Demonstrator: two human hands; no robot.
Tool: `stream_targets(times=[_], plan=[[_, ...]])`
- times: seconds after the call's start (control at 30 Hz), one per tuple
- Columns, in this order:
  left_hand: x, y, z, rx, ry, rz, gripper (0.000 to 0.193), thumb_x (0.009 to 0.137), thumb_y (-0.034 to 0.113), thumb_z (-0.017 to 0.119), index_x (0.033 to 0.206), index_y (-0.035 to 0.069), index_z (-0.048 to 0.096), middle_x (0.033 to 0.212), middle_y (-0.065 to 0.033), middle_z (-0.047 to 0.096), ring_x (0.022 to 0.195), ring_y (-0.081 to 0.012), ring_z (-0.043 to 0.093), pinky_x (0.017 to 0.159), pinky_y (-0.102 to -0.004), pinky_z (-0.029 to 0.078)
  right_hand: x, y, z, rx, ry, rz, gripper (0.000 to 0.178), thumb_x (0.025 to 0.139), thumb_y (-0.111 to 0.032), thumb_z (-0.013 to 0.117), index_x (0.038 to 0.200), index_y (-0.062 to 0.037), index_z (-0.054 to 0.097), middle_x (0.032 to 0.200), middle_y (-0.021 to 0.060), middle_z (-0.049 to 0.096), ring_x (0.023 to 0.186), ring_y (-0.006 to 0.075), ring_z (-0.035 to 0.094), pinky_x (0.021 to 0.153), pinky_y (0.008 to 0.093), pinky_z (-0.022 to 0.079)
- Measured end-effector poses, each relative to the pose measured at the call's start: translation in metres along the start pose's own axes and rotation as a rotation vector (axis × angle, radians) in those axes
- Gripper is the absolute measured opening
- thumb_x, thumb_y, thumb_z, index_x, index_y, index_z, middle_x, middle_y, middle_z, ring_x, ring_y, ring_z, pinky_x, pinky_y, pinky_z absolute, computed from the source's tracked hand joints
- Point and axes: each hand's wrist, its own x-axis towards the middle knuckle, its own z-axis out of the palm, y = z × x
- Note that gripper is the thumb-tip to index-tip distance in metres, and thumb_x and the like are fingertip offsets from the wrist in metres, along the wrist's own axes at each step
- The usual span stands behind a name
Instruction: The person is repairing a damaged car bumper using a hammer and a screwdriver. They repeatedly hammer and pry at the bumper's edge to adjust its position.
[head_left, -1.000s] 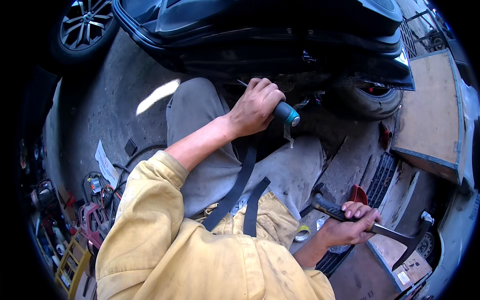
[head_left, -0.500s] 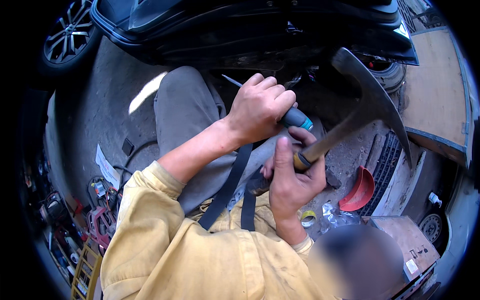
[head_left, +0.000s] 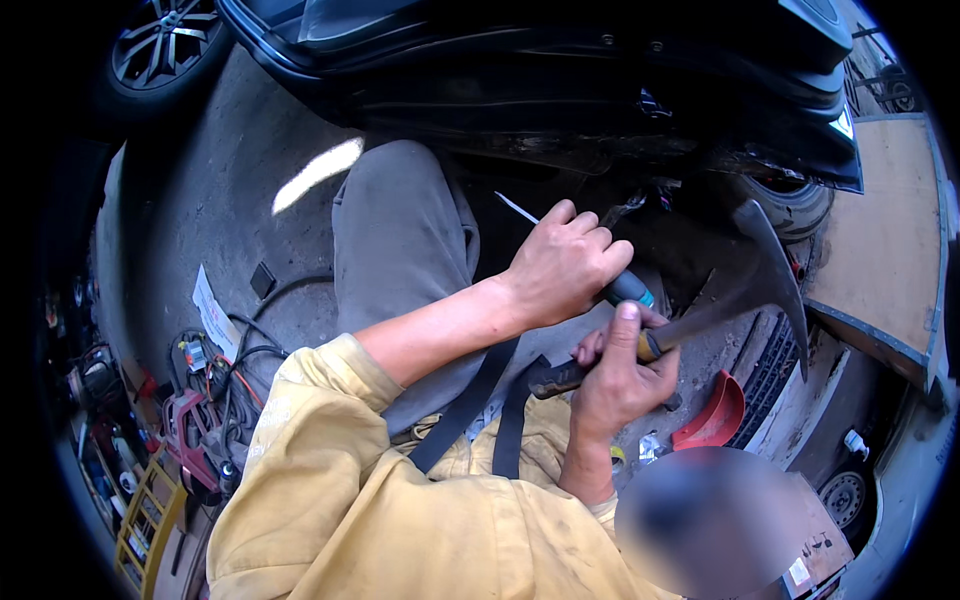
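Observation:
My left hand (head_left: 567, 262) is wrapped round a screwdriver with a grey and teal handle (head_left: 628, 288); its thin shaft points up and left past my knuckles. Just below and to the right, my right hand (head_left: 622, 385) grips a pick-headed hammer (head_left: 755, 295) by its yellowish handle. One end of the hammer's metal head is broad, the other tapers to a point. A dark blunt piece (head_left: 558, 378) sticks out on the other side of my right hand; whether it is the handle's end I cannot tell. The screwdriver's butt is close to my right thumb.
A dark car body (head_left: 560, 100) spans the far side, with a wheel (head_left: 165, 45) at far left. My bent knee (head_left: 400, 200) is under my left arm. Right are a red dish (head_left: 712, 410) and a wooden panel (head_left: 885, 215). Left lie cables (head_left: 235, 365). A blurred round shape (head_left: 710, 520) covers the lower right.
The whole view has shifted, so the scene sits lower and mostly further right. The hammer head has dropped relative to my hands. Both hands keep their grips.

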Motion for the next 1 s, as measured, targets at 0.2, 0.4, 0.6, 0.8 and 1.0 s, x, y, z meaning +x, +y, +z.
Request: stream_targets(times=[0.2,0.4,0.6,0.8,1.0], plan=[[0.016,-0.016,-0.018,-0.283,0.026,-0.068,0.053,0.064,0.034,0.090,0.102,0.010,0.061,0.081,-0.0075,0.064,0.083,-0.0250,0.066,0.075,-0.0397,0.046,0.017,-0.008,-0.030,-0.020,0.101,-0.075,0.028,0.106,-0.027,0.052,0.092,-0.0033,0.045,0.060,0.0052,0.044,0.045,0.0126,0.044,0.042,0.0275,0.043],[0.035,-0.039,-0.013,-0.291,0.111,0.009,0.053,0.064,0.020,0.089,0.108,0.010,0.060,0.091,-0.0069,0.064,0.090,-0.0265,0.065,0.081,-0.0408,0.048,0.021,0.007,-0.047,-0.076,0.095,-0.138,0.032,0.106,-0.029,0.052,0.089,-0.0032,0.045,0.061,0.0059,0.044,0.045,0.0128,0.043,0.043,0.0280,0.044],[0.036,-0.051,-0.002,-0.379,0.200,0.020,0.049,0.063,0.016,0.088,0.102,0.011,0.059,0.089,-0.0051,0.062,0.089,-0.0259,0.064,0.083,-0.0405,0.046,0.009,0.013,-0.035,-0.146,0.042,-0.083,0.028,0.105,-0.027,0.053,0.094,-0.0021,0.046,0.062,0.0056,0.045,0.047,0.0130,0.046,0.044,0.0275,0.044],[0.035,-0.054,-0.003,-0.388,0.252,-0.022,0.044,0.066,0.016,0.086,0.101,0.011,0.059,0.088,-0.0047,0.063,0.088,-0.0254,0.064,0.082,-0.0403,0.046,0.008,0.015,-0.031,-0.152,-0.036,-0.086,0.025,0.106,-0.025,0.053,0.096,-0.0022,0.047,0.062,0.0056,0.045,0.047,0.0136,0.046,0.044,0.0280,0.044],[0.030,-0.052,-0.001,-0.409,0.281,-0.013,0.040,0.067,0.015,0.085,0.098,0.011,0.059,0.086,-0.0045,0.063,0.085,-0.0250,0.064,0.079,-0.0400,0.046,0.003,0.018,-0.027,-0.162,-0.055,-0.103,0.029,0.106,-0.028,0.052,0.092,-0.0036,0.046,0.060,0.0057,0.044,0.045,0.0140,0.044,0.042,0.0273,0.041]])
